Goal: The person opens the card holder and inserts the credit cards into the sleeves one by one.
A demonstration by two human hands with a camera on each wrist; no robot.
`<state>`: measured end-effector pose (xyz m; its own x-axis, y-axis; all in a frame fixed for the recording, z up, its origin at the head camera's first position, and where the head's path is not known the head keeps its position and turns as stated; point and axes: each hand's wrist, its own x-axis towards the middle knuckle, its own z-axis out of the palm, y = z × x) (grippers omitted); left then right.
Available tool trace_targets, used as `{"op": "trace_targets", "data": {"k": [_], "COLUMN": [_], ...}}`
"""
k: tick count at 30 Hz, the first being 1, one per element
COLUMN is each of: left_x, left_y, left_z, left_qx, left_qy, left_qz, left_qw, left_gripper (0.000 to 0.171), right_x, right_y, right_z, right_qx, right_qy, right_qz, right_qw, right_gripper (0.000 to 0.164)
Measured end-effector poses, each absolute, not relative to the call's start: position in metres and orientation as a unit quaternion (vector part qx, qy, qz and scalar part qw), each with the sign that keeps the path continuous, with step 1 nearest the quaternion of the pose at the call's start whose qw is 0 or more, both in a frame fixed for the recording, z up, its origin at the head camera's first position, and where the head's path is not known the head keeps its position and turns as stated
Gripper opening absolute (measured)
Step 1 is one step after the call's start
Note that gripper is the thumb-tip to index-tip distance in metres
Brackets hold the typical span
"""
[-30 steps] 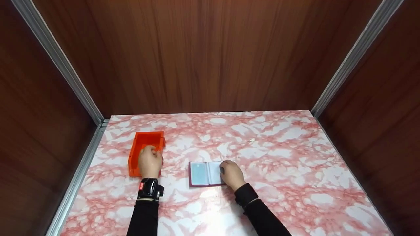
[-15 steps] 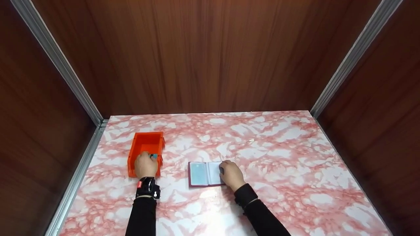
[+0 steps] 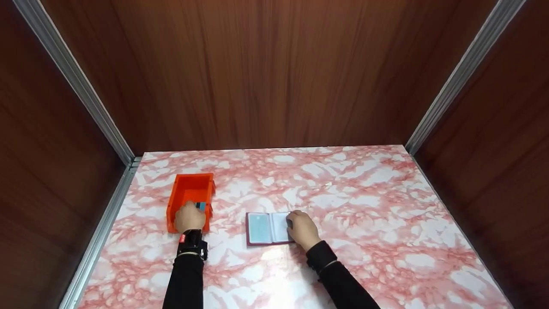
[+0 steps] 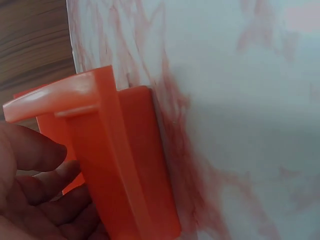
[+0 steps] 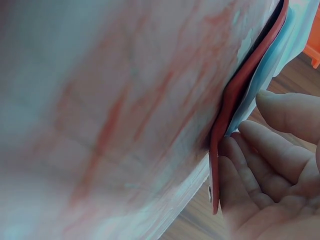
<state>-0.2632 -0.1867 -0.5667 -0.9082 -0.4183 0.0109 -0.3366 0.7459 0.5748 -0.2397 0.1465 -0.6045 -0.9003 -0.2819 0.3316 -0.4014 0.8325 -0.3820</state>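
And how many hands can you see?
2: the left hand is at the near end of the orange bin, and the right hand is at the right side of the booklet, which lies open.

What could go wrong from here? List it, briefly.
The left hand is down in the orange bin, so it may nudge the bin. The small blue item shows beside that hand and could get knocked. The right hand touches the right side of the open card holder, which might slide.

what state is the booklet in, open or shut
Open. The booklet lies spread on the table, a bluish page and a whitish page showing side by side.
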Motion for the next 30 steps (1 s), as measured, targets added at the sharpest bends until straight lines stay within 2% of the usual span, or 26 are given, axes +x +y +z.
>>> {"op": "trace_targets", "data": {"k": [9, 19, 30], "left_x": [-0.2676, -0.2644, -0.2673], "left_y": [-0.1921, -0.1875, -0.1932], "left_z": [-0.5729, -0.5708, -0.5729], "left_qx": [0.203, 0.181, 0.176], "left_qy": [-0.938, -0.946, -0.943], "left_qz": [-0.28, -0.267, -0.281], "left_qw": [0.027, 0.007, -0.013], "left_gripper": [0.032, 0.023, 0.023], "right_x": [-0.2403, -0.2398, -0.2397], "right_y": [0.1469, 0.1461, 0.1464], "right_z": [-0.6048, -0.6036, -0.6037], "right_qx": [0.187, 0.177, 0.181], "right_qy": [-0.948, -0.952, -0.948], "right_qz": [0.219, 0.218, 0.221], "right_qw": [0.138, 0.126, 0.139], "right_gripper": [0.02, 0.022, 0.02]}}
